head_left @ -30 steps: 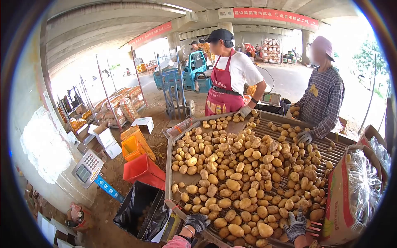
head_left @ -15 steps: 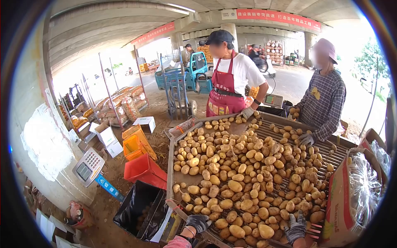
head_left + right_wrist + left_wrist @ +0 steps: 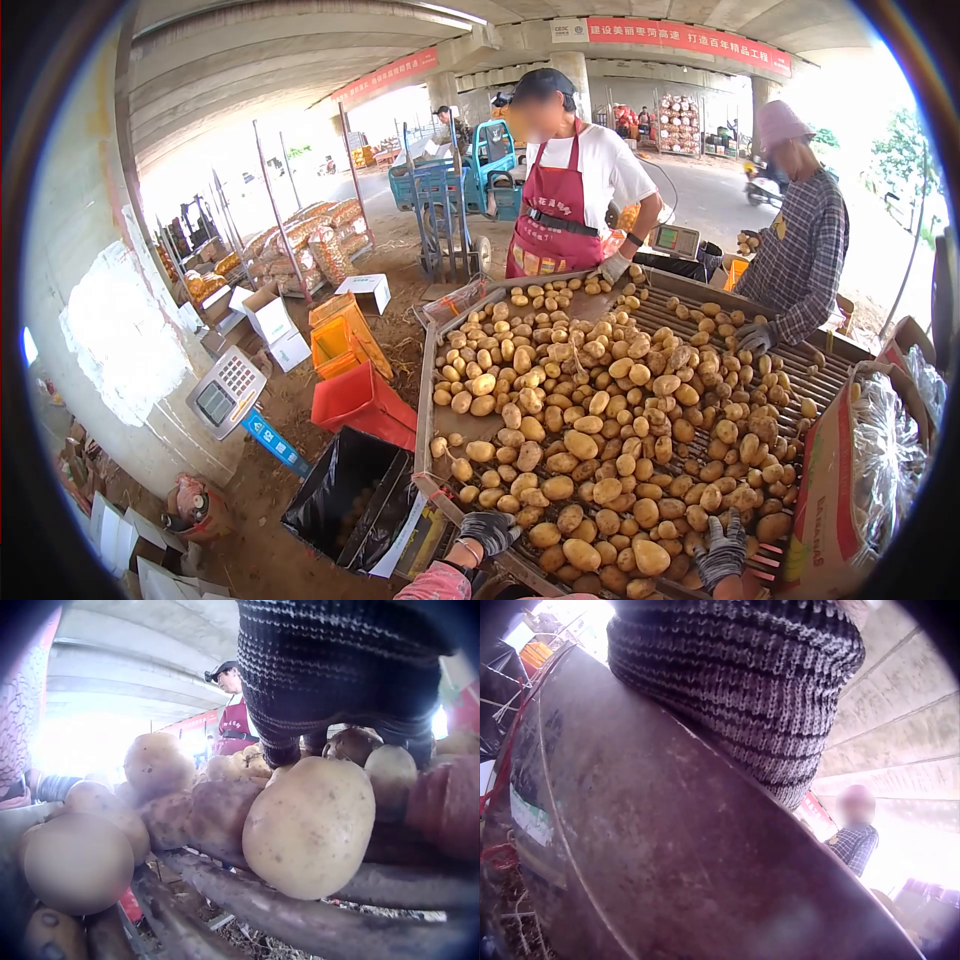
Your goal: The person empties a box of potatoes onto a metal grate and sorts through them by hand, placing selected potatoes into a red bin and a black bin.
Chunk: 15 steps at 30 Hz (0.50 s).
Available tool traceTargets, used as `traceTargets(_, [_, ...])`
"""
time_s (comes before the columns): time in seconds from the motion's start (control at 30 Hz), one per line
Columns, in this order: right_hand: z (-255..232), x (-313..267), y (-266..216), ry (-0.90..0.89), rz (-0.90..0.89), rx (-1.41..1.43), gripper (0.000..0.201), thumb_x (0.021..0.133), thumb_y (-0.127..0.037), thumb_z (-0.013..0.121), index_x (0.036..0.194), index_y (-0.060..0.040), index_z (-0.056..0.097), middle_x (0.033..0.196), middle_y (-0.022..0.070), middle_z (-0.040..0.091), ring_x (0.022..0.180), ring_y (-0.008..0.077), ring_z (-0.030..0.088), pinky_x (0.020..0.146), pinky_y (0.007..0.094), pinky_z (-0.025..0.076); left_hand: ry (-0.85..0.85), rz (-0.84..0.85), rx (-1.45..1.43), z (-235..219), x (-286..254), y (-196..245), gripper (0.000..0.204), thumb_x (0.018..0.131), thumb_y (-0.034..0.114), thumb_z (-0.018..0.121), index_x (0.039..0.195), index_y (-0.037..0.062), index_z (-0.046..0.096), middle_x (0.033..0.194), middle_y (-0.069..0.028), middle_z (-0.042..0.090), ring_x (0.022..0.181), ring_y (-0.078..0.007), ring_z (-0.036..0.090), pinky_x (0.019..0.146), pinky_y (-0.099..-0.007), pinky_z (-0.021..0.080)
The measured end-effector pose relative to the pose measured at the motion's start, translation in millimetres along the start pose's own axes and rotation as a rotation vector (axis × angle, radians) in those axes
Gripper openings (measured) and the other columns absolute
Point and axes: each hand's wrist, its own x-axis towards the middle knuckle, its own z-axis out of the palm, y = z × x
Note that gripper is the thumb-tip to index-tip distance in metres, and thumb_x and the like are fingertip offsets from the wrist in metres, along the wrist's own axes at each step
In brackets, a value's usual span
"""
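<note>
Potatoes lie heaped over a slatted sorting table with a raised metal rim. At the near rim, my left hand rests on the edge in a striped knit glove; the left wrist view shows that glove against the brown metal side, fingertips hidden. My right hand, gloved alike, lies on the potatoes at the near right with its fingers spread. From the right wrist, the glove sits just above and behind a large pale potato, its fingers reaching down among the others.
A person in a red apron stands across the table; another in a checked shirt works at the right. A bag-lined carton stands near my right hand. At left are a black-lined bin, red bin and scale.
The head view has shifted slightly, so the scene sits further right and lower. The checked-shirt person has turned away from the table. Both my hands stay in about the same places.
</note>
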Motion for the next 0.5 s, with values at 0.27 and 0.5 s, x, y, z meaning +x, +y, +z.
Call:
traceTargets(0.27, [-2, -6, -2, 0.068, -0.05, 0.03, 0.069, 0.076, -0.03, 0.071, 0.137, -0.0121, 0.043, 0.151, 0.0175, 0.017, 0.135, 0.0386, 0.024, 0.112, 0.0453, 0.022, 0.015, -0.025, -0.029, -4, -4, 3, 0.038, 0.087, 0.044, 0.048, 0.094, 0.0116, 0.066, 0.085, -0.012, 0.068, 0.084, -0.0305, 0.065, 0.072, -0.0458, 0.05])
traceTargets(0.5, [5, -1, 2, 0.08, -0.039, 0.038, 0.067, 0.076, -0.031, 0.07, 0.134, -0.0093, 0.045, 0.15, 0.0185, 0.019, 0.134, 0.0397, 0.024, 0.112, 0.0453, 0.022, 0.062, -0.001, -0.022, 10, 1, -4, 0.037, 0.086, 0.045, 0.05, 0.092, 0.0117, 0.066, 0.082, -0.0123, 0.067, 0.081, -0.031, 0.065, 0.07, -0.046, 0.05])
